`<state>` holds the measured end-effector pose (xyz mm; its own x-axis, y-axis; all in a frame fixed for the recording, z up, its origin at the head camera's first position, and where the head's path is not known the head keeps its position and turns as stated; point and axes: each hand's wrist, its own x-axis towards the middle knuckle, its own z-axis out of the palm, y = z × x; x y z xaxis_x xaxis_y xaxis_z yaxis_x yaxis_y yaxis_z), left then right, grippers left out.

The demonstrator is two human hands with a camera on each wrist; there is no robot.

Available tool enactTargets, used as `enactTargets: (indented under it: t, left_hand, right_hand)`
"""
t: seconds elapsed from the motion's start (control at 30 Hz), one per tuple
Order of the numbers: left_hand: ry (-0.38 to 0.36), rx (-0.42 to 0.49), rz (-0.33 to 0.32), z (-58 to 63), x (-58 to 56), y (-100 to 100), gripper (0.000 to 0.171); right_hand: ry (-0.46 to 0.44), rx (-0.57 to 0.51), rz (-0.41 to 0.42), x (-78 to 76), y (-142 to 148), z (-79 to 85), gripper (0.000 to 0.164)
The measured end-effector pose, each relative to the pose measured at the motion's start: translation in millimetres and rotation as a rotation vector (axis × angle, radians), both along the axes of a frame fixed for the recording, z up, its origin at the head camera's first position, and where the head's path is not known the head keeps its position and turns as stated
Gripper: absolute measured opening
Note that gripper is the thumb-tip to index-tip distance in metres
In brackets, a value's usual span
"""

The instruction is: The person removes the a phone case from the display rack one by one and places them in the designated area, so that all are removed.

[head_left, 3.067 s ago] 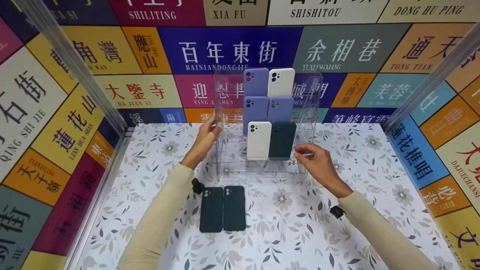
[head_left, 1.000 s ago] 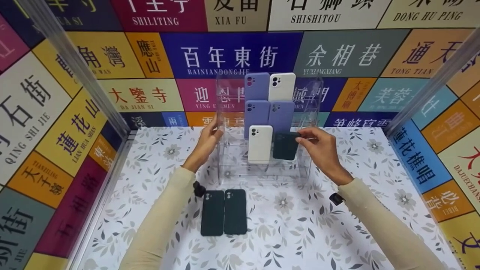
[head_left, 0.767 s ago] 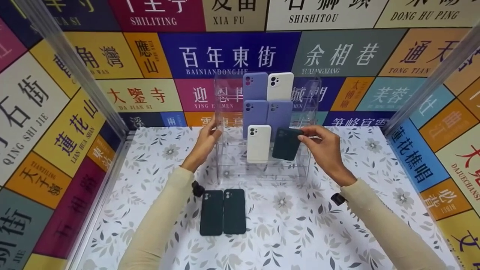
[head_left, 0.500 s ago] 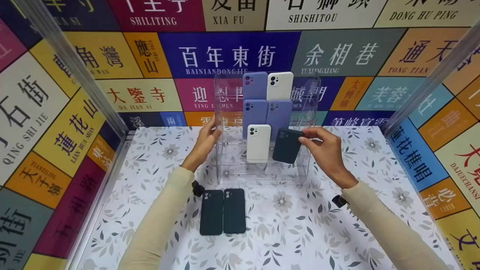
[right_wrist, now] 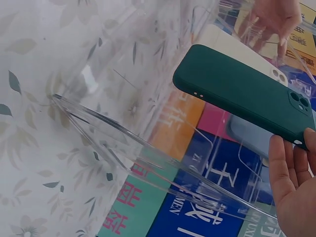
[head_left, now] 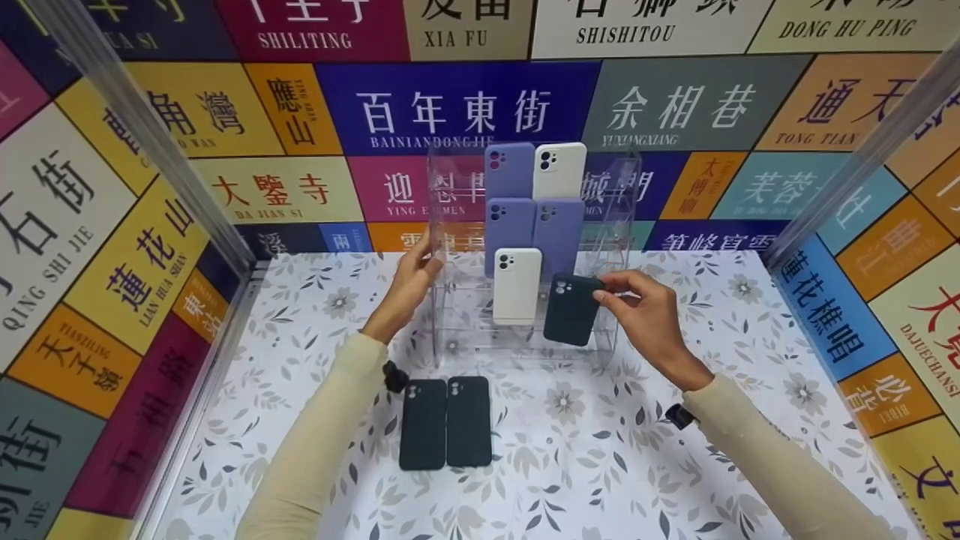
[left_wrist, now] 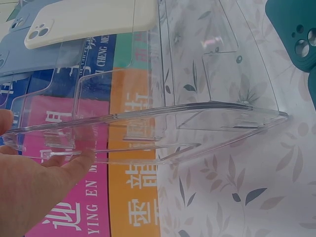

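My right hand [head_left: 646,319] pinches a dark green phone case [head_left: 571,311] by its upper right corner, between thumb and fingers. The case tilts in front of the lower right of a clear display stand [left_wrist: 187,107], its camera cutouts at the top. In the right wrist view the case [right_wrist: 237,89] hangs beside the stand's side panel. My left hand [head_left: 409,277] grips the stand's left side panel, thumb and fingers on either side of it in the left wrist view. On the stand's front row leans a white phone case [head_left: 516,289], left of the green one.
Higher on the stand are several more cases, among them a purple case [head_left: 510,165] and a white case [head_left: 559,171] on top. Two dark green cases [head_left: 422,427] lie side by side on the floral tabletop [head_left: 615,465]. Sign-printed walls [head_left: 465,97] enclose the back and sides.
The right hand went from the green case's right edge to its upper corner, took it off the front row, tilted it, and brought it slightly lower. The left hand stayed on the stand.
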<state>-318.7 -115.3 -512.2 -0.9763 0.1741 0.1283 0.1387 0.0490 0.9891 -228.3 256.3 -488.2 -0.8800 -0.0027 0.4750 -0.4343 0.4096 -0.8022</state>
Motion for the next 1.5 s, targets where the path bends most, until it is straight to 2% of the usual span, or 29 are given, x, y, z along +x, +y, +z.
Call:
enactTargets:
  t: [0.4,0.67,0.73,1.03,1.2,1.5]
  left_hand:
    - [0.012,-0.014,-0.008,-0.6,-0.4,-1,0.07]
    - [0.006,-0.008,-0.005,-0.3,-1.0,-1,0.071]
    - [0.0,-0.004,-0.004,-0.2,-0.7,0,0.071]
    - [-0.004,0.004,-0.004,-0.8,-1.0,0,0.07]
    - [-0.004,0.007,-0.001,0.7,-0.2,1,0.07]
    - [0.015,-0.004,0.007,1.4,2.5,1,0.07]
  right_hand:
    - [-0.045,0.024,-0.003,6.2,-2,-20.9,0.019]
    - [-0.053,0.02,-0.012,23.8,-15,-2.9,0.018]
    - [-0.058,0.025,-0.008,26.0,-15,-3.2,0.017]
    - [-0.126,0.025,0.007,16.4,-3,-40.6,0.02]
    - [-0.15,-0.003,0.037,17.3,-1,-48.2,0.018]
    - [-0.182,0.028,0.061,22.8,-4,-58.2,0.018]
